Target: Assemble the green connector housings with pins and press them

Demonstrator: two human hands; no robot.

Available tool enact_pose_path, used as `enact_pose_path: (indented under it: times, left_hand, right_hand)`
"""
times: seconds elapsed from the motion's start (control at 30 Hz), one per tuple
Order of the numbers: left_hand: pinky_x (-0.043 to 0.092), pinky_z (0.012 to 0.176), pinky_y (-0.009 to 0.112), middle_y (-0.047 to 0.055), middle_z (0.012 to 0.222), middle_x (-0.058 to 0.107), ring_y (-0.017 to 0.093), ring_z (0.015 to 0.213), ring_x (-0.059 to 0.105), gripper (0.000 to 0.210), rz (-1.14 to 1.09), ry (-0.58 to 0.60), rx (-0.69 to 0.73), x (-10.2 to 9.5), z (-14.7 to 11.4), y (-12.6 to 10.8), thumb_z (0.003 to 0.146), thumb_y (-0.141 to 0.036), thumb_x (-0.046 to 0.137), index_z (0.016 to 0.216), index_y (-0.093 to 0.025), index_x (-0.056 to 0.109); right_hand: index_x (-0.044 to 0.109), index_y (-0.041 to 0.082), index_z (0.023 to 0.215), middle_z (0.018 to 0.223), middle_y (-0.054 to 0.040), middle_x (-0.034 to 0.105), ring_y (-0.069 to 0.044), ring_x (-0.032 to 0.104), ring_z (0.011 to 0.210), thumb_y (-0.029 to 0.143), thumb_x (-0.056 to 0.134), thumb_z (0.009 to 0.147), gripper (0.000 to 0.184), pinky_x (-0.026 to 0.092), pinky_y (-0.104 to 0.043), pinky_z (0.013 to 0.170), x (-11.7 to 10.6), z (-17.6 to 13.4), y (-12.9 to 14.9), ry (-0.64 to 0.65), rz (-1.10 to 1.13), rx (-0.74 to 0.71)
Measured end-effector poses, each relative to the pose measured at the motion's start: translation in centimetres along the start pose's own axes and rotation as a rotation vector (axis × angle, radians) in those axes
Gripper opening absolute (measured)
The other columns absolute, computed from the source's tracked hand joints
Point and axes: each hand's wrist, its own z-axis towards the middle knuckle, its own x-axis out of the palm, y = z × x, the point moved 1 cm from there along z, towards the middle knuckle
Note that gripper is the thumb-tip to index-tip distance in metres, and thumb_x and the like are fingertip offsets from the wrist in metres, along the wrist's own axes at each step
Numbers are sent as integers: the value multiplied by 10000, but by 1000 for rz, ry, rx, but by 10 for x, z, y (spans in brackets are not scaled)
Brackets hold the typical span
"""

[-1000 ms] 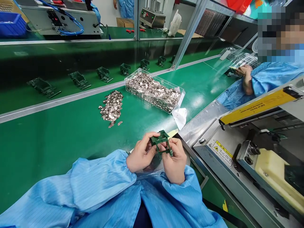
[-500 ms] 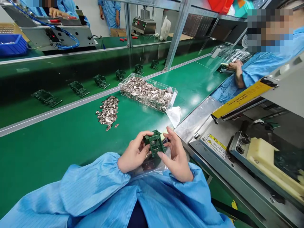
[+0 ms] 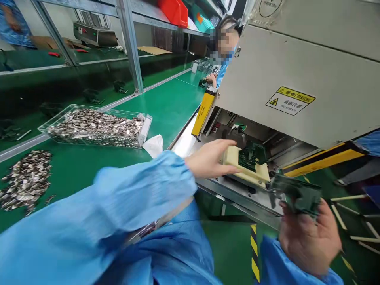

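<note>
My left hand point(image 3: 210, 158) reaches across to the left end of a cream-coloured fixture block point(image 3: 249, 174) on the machine's bed, fingers and thumb spread apart at its edge; whether they touch it I cannot tell. A dark green plastic part point(image 3: 253, 154) sits in the block's recess. Lower right, in front of the machine, my right hand point(image 3: 311, 237) grips another dark green plastic frame point(image 3: 299, 194), slightly blurred by motion.
The grey machine housing point(image 3: 303, 79) overhangs the fixture, with yellow light-curtain bars point(image 3: 204, 113) at its sides. A clear tray point(image 3: 145, 130) of small metal pieces and a loose metal pile point(image 3: 26, 180) lie on the green belt point(image 3: 166, 95). A co-worker point(image 3: 222, 67) works beyond.
My view has swung right toward the machine. Both hands have parted from the green frame they handled together; the left now reaches to the fixture, while a green frame is in the right.
</note>
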Motion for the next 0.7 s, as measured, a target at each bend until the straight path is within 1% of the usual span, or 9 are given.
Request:
enact_pose_path:
  times: [0.07,0.1,0.17,0.23,0.3,0.37,0.5,0.6,0.7]
  left_hand:
    - [354,1129,402,220,1457,439,315,1352,422,864,6,11,-9,28,45,0,733,-422,757,1412,-50,372]
    - [362,1120,420,220,1453,443,325,1349,425,863,-5,26,-30,40,61,0,741,-423,748,1419,-56,360]
    - [409,1075,436,206,1399,504,329,1301,480,784,-68,43,-77,53,80,2,772,-411,715,1402,-78,390]
    - [464,1017,417,183,1323,569,305,1221,550,723,-202,-5,-97,52,79,4,770,-410,715,1364,-102,441]
    - [501,970,389,165,1253,612,272,1136,601,726,-370,-89,-90,37,60,7,730,-402,756,1333,-119,469]
    - [518,948,375,150,1190,640,245,1075,631,697,-489,-118,-100,15,25,12,704,-343,786,1294,-119,490]
    - [525,959,343,76,1157,659,211,1079,644,575,-477,-9,-252,-27,-65,32,693,-265,793,1205,-183,545]
    - [535,948,313,-1,1100,681,190,1074,662,524,-404,10,-403,-33,-120,59,693,-269,781,1175,-298,576]
    - [499,995,346,7,1245,623,224,1205,602,570,-361,-27,-411,-19,-139,85,632,-287,823,1156,-353,609]
  right_hand:
    - [488,449,1329,1445,19,459,-385,408,1344,362,569,905,441,330,-696,1066,-20,5,-4,-316,-35,68]
    - [552,439,1270,1408,22,506,-379,458,1308,358,624,867,418,366,-667,1062,-26,9,-5,-408,-48,113]
    - [584,385,1260,1354,-14,568,-370,527,1248,371,696,798,475,408,-631,1050,-29,22,-5,-433,-53,167]
    - [592,282,1273,1296,-82,613,-366,565,1207,377,759,713,592,418,-604,1053,-25,43,-7,-401,-68,137]
    - [598,201,1257,1231,-130,648,-354,588,1178,388,806,644,673,429,-568,1056,-14,70,-9,-285,-97,89]
    - [604,184,1228,1178,-132,668,-336,619,1127,434,813,631,680,458,-544,1030,0,98,-10,-84,-178,53]
    - [632,179,1142,1068,-114,697,-326,651,1034,569,778,652,644,510,-521,953,25,136,-12,323,-342,38]
    - [604,171,1194,1111,-131,683,-343,619,1104,629,737,687,696,501,-512,954,31,138,-15,397,-366,35]
    - [540,186,1307,1328,-147,572,-352,496,1270,672,601,784,716,388,-543,1062,20,117,-25,351,-494,-26]
